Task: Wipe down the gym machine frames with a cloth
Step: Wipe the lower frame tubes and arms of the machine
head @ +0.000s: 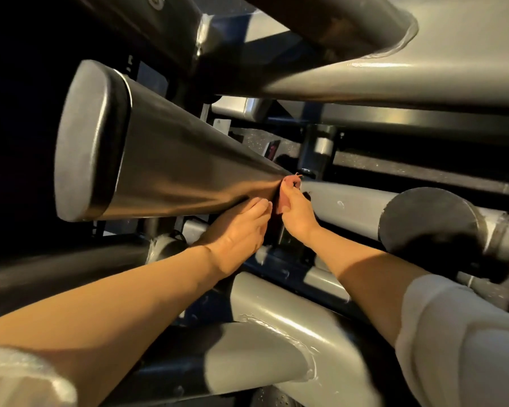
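White sleeves point(467, 342) are framing our view as we're reaching both arms in. Our right hand point(296, 214) is pinching the reddish cloth point(288, 183) against the dark tube point(174, 168); our left hand point(241, 230) is resting beside it, fingers loosely curled, holding nothing.

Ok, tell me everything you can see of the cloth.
The cloth is a dull reddish-pink piece of soft fabric, mostly hidden. It shows as a narrow strip between the two hands, with a frayed tip poking up at the far end of the dark tapered tube. The right hand curls around it; the left hand lies beside it under the tube. Its full shape and size cannot be told.
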The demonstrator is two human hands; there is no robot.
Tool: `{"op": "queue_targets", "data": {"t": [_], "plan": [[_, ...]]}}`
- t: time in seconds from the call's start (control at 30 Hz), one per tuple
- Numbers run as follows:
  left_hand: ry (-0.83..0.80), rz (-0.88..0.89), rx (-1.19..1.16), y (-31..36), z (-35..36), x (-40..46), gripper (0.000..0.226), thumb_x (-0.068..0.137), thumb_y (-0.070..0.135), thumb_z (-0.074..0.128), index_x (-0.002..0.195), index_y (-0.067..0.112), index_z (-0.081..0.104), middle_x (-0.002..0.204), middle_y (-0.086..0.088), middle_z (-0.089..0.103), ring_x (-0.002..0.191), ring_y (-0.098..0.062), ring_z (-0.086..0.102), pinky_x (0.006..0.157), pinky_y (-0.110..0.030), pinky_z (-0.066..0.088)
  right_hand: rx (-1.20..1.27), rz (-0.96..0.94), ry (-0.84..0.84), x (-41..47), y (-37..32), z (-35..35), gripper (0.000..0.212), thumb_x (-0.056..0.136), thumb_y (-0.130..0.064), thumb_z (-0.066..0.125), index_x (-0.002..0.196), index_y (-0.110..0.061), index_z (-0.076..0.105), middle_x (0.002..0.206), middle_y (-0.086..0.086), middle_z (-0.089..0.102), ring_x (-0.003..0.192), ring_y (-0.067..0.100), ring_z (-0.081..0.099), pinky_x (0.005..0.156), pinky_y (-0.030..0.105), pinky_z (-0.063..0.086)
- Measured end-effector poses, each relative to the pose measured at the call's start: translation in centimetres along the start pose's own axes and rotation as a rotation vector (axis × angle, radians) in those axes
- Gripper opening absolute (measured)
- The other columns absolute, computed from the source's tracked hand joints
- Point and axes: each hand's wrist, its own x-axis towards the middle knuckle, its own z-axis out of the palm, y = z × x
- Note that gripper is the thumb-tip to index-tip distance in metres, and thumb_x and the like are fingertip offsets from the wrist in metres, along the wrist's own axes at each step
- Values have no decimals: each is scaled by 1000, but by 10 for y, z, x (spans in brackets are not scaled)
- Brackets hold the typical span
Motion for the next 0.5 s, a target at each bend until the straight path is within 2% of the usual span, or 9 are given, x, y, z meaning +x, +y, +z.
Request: {"op": "queue_targets", "data": {"t": [0.03, 0.07, 0.13, 0.17, 0.2, 0.27, 0.37, 0.43, 0.5], "plan": [[49, -10, -97, 2, -1, -1, 53, 87, 3, 53, 139, -2, 44, 146, -25, 39, 138, -42, 30, 118, -53, 12, 18, -2, 6, -6, -1, -3, 78, 87, 16, 39, 155, -16, 17, 130, 15, 51, 118, 27, 53, 103, 36, 42], [182, -76, -267, 6, 1, 1, 52, 82, -3, 53, 134, -3, 49, 138, -23, 48, 131, -39, 40, 115, -48, 26, 39, -25, 35, -13, -3, -6, 80, 85, 18, 40, 155, -17, 20, 128, 13, 53, 116, 23, 53, 104, 33, 42], [477, -353, -840, 3, -8, -1, 47, 71, -15, 51, 115, -5, 63, 112, -22, 64, 105, -35, 61, 91, -37, 52, 125, -75, 80, -31, -9, -12, 82, 85, 20, 42, 154, -21, 26, 139, 7, 49, 125, 18, 48, 110, 33, 38], [596, -470, -1164, -1, -11, 1, 46, 70, -16, 51, 113, -4, 63, 105, -21, 66, 97, -34, 64, 83, -36, 54, 187, -88, 102, -40, -14, -17, 82, 86, 21, 43, 152, -25, 28, 148, 3, 42, 133, 16, 42, 113, 33, 36], [601, -579, -1453, -6, -16, 3, 42, 78, -12, 52, 119, -3, 59, 107, -19, 65, 97, -32, 63, 85, -37, 52, 249, -93, 119, -49, -20, -24, 82, 87, 20, 44, 149, -31, 28, 155, -1, 34, 139, 13, 35, 114, 29, 35], [475, -747, -1870, -15, -32, 7, 39, 97, 9, 49, 136, 3, 44, 122, -16, 59, 113, -29, 57, 98, -38, 44, 326, -107, 148, -65, -30, -38, 83, 89, 19, 47, 145, -37, 25, 158, -5, 27, 142, 9, 29, 108, 19, 39], [452, -808, -2150, -20, -55, 16, 56, 101, 21, 48, 151, 14, 25, 138, -15, 51, 129, -28, 47, 104, -33, 36, 348, -171, 168, -80, -38, -56, 79, 88, 20, 49, 151, -23, 26, 157, -5, 31, 142, 8, 32, 114, 26, 33], [554, -811, -2164, -22, -65, 16, 57, 98, 13, 54, 150, 17, 30, 136, -12, 54, 127, -25, 49, 104, -31, 37, 313, -192, 165, -88, -41, -68, 76, 88, 18, 51, 151, -18, 28, 152, -11, 35, 139, 7, 36, 114, 26, 34], [668, -810, -2121, -22, -72, 15, 56, 92, 4, 59, 143, 19, 44, 129, -9, 60, 122, -23, 54, 105, -33, 41, 259, -175, 186, -98, -42, -77, 75, 88, 14, 56, 149, -20, 32, 148, -9, 40, 135, 11, 43, 111, 30, 40]]}}
